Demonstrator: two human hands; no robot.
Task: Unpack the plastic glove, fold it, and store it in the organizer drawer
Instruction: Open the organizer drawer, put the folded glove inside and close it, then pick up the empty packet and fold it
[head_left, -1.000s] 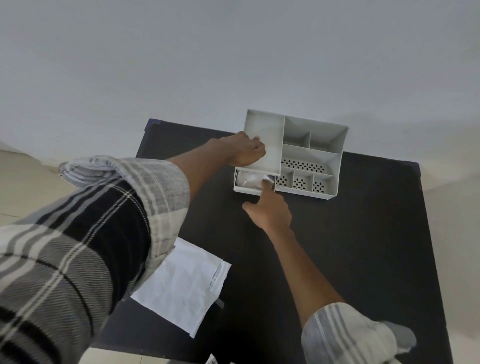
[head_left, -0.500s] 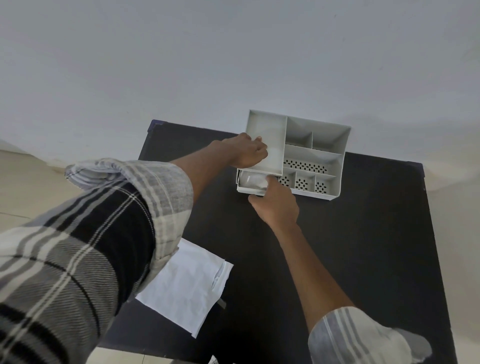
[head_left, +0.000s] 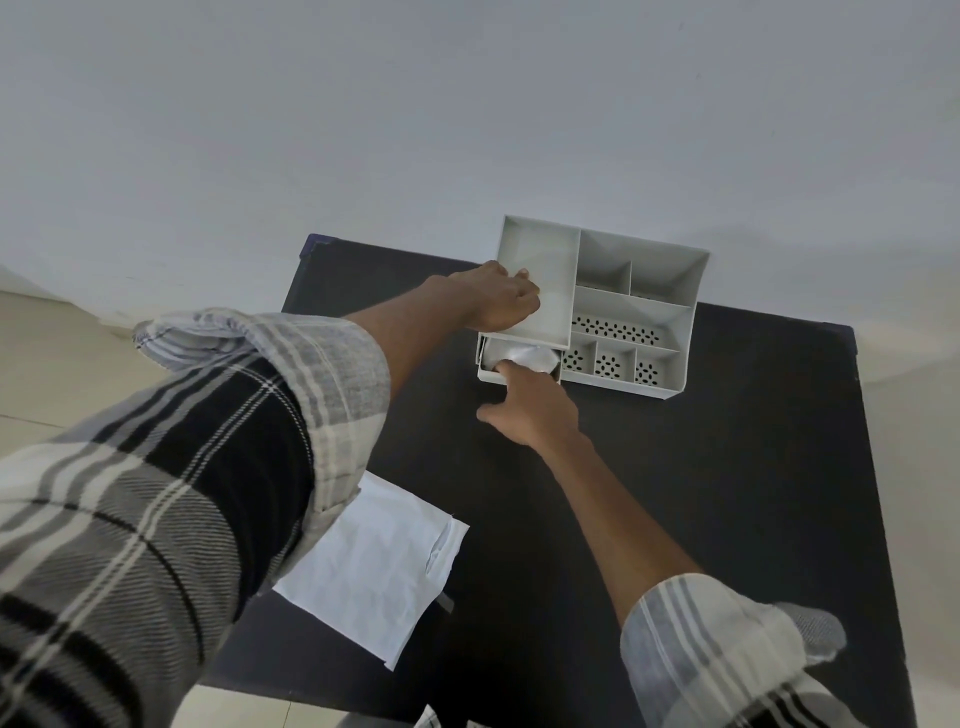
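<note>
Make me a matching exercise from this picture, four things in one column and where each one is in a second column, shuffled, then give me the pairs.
Things
1. left hand
2. right hand
3. folded glove
4. white wrapper

Places
A. lying flat on the black table, near its front edge
B. inside the open drawer
C. on the organizer's left wall, above the drawer
D. at the drawer's front, a finger reaching onto the glove

Pairs: 1-C, 2-D, 3-B, 4-A

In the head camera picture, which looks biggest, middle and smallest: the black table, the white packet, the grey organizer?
1. black table, by far the largest.
2. grey organizer and white packet: look alike in size; the packet lies nearer the camera, so no ranking.
</note>
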